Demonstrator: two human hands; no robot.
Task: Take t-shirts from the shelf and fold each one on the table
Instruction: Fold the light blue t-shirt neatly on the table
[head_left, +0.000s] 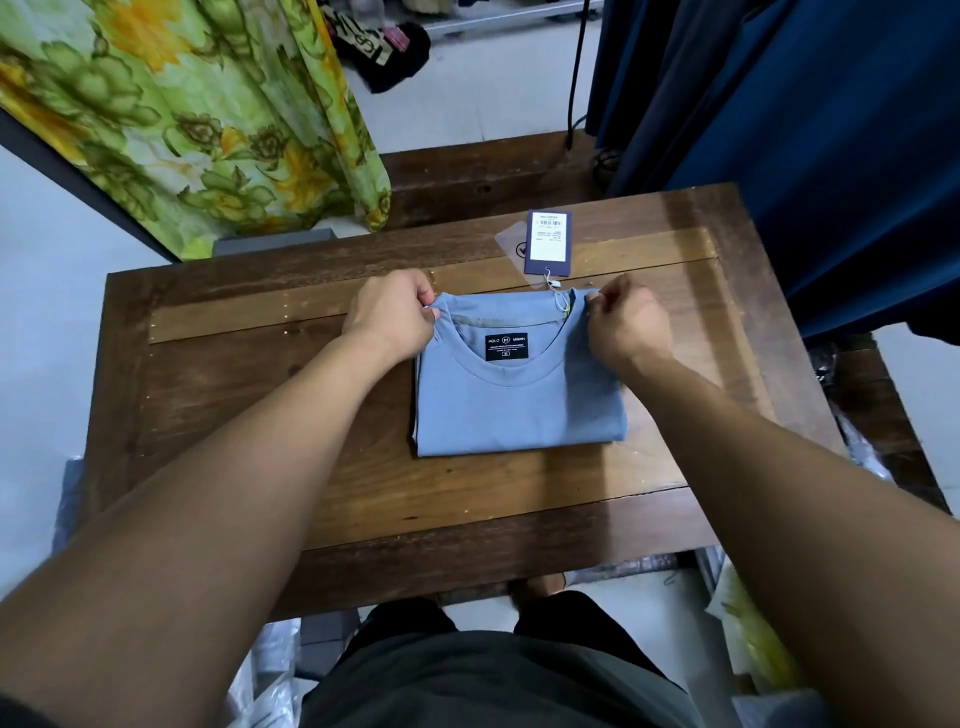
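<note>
The blue t-shirt (519, 400) lies folded into a compact rectangle at mid surface (234, 395), collar up. Its far corners are pinched by the left hand (392, 317) and the right hand (626, 325). Final squaring appears in hand; next, release is called for and another shirt fetched.

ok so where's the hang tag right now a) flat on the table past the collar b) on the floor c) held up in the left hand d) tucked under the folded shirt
a: the tag lies flat on the table just beyond the collar of the shirt, tied to it by a string, while the left hand and right hand pinch the shirt's top corners.
</note>
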